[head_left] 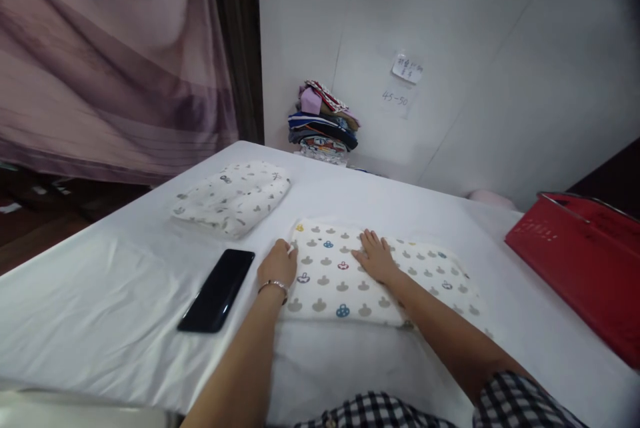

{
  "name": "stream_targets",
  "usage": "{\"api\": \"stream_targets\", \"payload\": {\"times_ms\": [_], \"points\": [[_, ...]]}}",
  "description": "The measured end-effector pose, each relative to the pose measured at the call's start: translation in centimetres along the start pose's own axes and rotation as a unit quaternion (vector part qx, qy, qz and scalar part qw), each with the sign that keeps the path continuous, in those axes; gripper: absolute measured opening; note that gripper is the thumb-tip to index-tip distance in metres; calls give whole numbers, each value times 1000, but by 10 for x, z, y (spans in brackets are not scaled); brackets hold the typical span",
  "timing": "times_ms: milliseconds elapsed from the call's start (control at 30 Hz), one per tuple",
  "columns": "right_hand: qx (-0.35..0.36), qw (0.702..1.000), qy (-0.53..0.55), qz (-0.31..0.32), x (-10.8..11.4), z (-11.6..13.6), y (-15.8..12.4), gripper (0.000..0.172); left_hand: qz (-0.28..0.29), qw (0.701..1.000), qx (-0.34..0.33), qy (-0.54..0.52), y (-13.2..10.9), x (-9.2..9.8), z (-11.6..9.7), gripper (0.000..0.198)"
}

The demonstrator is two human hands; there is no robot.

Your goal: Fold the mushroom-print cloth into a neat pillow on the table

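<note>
A white folded cloth (pixel 334 288) with grey, blue and red mushroom prints lies flat on the white-covered table. My left hand (pixel 279 264), a bracelet at its wrist, is at the cloth's left edge with fingers curled onto it. On top of the cloth, near its middle, my right hand (pixel 376 256) rests palm down with fingers spread. To the right of that hand the cloth extends in a further section, partly covered by my right forearm. Another folded white cloth (pixel 240 196) with small grey prints lies at the far left.
A black phone (pixel 218 291) lies just left of my left hand. The red basket (pixel 575 261) with a metal handle stands at the right. Against the wall is a stack of folded clothes (pixel 324 125). A pink curtain (pixel 115 61) hangs at the left, and the white table (pixel 125 301) has wrinkles.
</note>
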State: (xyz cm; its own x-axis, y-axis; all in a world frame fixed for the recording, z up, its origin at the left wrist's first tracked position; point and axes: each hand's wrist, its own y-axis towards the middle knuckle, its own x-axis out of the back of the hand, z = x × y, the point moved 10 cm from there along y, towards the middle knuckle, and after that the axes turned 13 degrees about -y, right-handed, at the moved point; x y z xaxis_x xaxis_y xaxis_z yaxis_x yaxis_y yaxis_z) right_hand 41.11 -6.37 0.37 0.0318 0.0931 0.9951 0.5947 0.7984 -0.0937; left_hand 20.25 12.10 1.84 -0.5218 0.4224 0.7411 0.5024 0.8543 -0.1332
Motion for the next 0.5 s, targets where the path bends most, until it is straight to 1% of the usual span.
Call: {"api": "stream_targets", "payload": {"times_ms": [67, 167, 233, 300, 400, 500], "points": [[1, 1000, 9, 2, 7, -8, -2, 71, 0, 1000, 2, -1, 0, 1, -1, 18], [-29, 999, -12, -28, 18, -34, -11, 71, 6, 1000, 6, 3, -1, 1, -1, 19], [-62, 997, -29, -26, 15, -53, -18, 72, 11, 1000, 9, 8, -1, 1, -1, 20], [-86, 996, -33, -12, 6, -65, -21, 73, 17, 1000, 10, 11, 0, -1, -2, 20], [-89, 996, -27, -6, -2, -71, -21, 74, 25, 1000, 8, 11, 0, -2, -2, 21], [-83, 996, -17, 3, -1, -75, -19, 73, 23, 1000, 9, 12, -1, 0, -3, 21]]}}
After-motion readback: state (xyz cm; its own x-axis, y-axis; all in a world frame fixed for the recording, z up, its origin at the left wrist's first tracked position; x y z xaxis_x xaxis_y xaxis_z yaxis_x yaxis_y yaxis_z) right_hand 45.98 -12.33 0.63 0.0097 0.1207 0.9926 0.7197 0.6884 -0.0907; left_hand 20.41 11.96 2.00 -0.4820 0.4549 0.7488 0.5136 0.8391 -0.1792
